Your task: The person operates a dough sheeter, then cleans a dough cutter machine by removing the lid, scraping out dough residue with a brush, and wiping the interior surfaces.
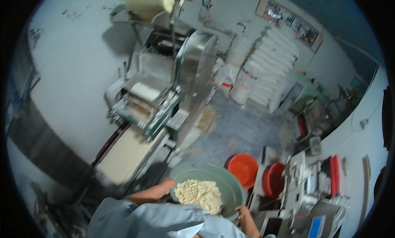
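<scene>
A large green plastic basin is in front of my body, with a heap of pale crumbled dough lying toward its left and near side. My left hand grips the basin's left rim. On the near right, my right hand has hold of the rim, thumb over the edge. Part of the basin's near rim is hidden behind my shirt.
A dough sheeting machine stands ahead to the left, with a flat dough sheet on its conveyor and a big dough roll on top. Red basins stand at right. White sacks are stacked by the far wall.
</scene>
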Available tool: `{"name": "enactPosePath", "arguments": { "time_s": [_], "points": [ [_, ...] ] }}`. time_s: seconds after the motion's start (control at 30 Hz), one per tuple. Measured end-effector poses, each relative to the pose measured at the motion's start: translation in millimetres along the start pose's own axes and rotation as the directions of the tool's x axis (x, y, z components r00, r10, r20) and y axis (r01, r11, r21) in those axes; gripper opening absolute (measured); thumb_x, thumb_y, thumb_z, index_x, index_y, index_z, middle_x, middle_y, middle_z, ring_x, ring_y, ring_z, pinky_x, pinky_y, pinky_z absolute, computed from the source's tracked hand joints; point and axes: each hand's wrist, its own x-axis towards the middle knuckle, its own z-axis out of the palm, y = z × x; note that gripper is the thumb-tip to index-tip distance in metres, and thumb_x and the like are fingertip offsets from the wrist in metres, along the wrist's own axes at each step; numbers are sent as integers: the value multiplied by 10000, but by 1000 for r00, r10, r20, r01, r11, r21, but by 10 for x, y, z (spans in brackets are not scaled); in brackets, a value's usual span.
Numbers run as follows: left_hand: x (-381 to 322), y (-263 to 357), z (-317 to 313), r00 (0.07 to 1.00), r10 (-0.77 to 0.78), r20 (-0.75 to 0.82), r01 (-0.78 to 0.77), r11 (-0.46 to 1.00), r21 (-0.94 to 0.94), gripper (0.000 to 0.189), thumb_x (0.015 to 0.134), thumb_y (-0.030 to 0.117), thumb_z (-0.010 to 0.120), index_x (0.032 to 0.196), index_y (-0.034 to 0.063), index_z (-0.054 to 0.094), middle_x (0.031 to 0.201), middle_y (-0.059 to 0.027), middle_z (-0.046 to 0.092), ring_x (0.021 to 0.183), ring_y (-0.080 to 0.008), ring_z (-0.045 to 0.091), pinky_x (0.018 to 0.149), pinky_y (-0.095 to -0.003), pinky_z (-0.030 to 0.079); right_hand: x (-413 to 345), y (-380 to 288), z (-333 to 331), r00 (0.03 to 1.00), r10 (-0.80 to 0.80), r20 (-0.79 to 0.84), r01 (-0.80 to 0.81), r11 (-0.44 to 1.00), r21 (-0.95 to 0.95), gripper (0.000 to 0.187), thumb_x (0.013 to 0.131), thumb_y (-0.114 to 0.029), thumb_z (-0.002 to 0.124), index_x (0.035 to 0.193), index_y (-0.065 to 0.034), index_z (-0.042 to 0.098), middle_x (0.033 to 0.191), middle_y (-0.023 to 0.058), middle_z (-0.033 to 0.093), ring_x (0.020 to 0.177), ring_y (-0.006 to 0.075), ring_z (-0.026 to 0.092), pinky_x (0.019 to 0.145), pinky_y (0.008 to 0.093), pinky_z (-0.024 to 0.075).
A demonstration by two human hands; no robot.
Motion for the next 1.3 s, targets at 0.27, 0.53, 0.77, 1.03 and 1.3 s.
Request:
{"name": "enactPosePath", "arguments": {
  "time_s": [0.27,0.53,0.77,1.03,1.3],
  "points": [
    [2256,1960,941,966,148,213,-137,988,-66,398,634,25,594,1028,-11,549,911,-176,605,812,-291,601,673,-409,471,902,-1663,314,968,87,-235,-18,959,282,222,630,-111,562,843,-46,552,594,66,521,348,223,447,246,342,266],
    [3552,4223,2129,842,175,510,-252,964,86,348,651,14,584,989,-60,554,895,-194,592,787,-328,586,671,-427,457,2288,-3044,540,965,144,-218,-31,892,450,329,601,-16,558,929,9,550,714,110,572,565,279,553,412,376,419],
    [4089,5741,2606,982,49,181,-61,997,56,369,684,16,544,1051,-20,540,950,-175,560,833,-301,564,710,-418,457,3467,-5319,635,990,-90,-104,132,834,536,115,648,43,579,757,78,572,718,158,562,628,288,576,581,435,491],
    [4971,7502,4481,972,60,229,-83,992,91,576,714,0,551,1255,26,355,1057,-188,489,840,-316,520,739,-491,413,4684,-7494,-19,970,15,-244,112,859,499,137,671,5,601,790,70,579,749,168,547,661,321,582,621,461,506],
    [5923,9396,6993,800,44,598,-109,991,73,785,763,-35,551,1416,95,134,1166,-224,446,834,-329,522,621,-469,408,5342,-8402,-1131,893,15,-449,329,660,675,137,690,-21,591,794,65,574,799,181,577,699,334,585,668,473,492]
  ]
}}
